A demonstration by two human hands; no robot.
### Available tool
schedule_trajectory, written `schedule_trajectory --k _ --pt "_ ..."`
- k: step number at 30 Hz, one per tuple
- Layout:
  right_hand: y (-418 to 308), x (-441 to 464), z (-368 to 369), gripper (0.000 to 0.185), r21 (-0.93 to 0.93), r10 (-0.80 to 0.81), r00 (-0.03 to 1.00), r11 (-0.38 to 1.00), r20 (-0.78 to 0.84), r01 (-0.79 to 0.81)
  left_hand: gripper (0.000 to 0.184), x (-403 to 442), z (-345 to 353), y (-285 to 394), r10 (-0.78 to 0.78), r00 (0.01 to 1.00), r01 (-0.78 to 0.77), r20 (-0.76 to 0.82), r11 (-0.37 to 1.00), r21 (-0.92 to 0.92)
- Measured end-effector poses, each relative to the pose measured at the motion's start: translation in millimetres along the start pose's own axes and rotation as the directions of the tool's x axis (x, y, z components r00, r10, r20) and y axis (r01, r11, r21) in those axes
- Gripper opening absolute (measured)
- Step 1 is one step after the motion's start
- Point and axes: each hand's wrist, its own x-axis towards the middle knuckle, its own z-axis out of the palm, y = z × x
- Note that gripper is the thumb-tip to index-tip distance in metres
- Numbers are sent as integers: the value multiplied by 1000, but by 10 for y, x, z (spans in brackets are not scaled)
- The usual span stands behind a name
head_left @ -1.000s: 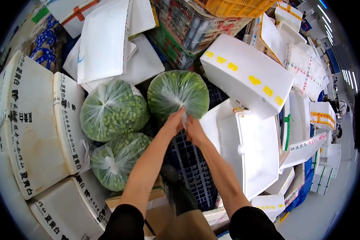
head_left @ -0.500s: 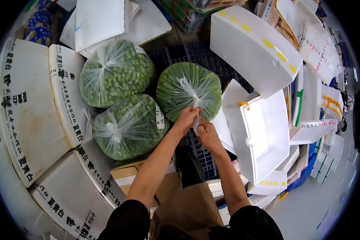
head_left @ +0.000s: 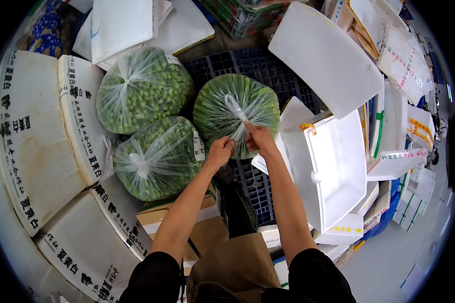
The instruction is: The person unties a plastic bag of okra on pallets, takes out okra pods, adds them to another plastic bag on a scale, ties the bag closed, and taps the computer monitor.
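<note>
With the right hand [head_left: 260,138], bent and nearly closed, pinches plastic at the near end of the twisted neck [head_left: 234,104] on a clear bag of green vegetables [head_left: 222,116]. With the left hand [head_left: 220,152], half curled just beside it, touches the near side of the same bag; cannot tell whether any plastic is caught between those fingertips. Leans in from the near side with both forearms stretched out. Shows the bag with its gathered top facing up toward the head camera and an outline close to round, giving no clear long axis for the body. Shows a plainer axis in the neck, running slantwise from the right fingertips away and to the left, across the top of the bag. Has the bag over a dark lattice pallet [head_left: 253,187], to the right of a farther tied bag [head_left: 159,93] and a nearer tied bag [head_left: 164,159], the latter with a white label. Includes, to the right, an open white foam box [head_left: 298,166], tilted, and beyond it another white foam box [head_left: 328,60]; nearer, a cardboard box [head_left: 202,230]; at far left, stacked white boxes [head_left: 40,141] with black print.
</note>
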Motion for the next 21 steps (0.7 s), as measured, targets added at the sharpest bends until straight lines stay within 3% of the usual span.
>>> schedule_trajectory --k 4,8,11,14,17,20,21 --pt "286 54 -7 23 43 -138 982 990 131 134 25 102 -173 -90 44 980 -25 -195 995 96" --pt "356 -153 -92 20 145 -169 976 978 140 148 24 315 -276 -45 201 935 -93 -290 933 348" --pt "375 -241 6 20 169 -220 967 965 126 198 18 323 -204 173 560 737 -378 -378 806 456" --pt "381 -319 135 19 144 -251 964 961 84 237 15 371 -231 438 713 700 -577 -50 605 549" --pt "582 -257 137 18 -27 -347 937 937 42 348 15 466 -188 575 754 650 -678 97 517 523" --pt "560 -346 34 18 -63 -346 938 936 14 346 16 562 -176 695 588 743 -662 320 573 483" --pt "555 -341 18 17 -116 -368 930 923 10 367 16 615 -147 645 599 728 -670 333 519 530"
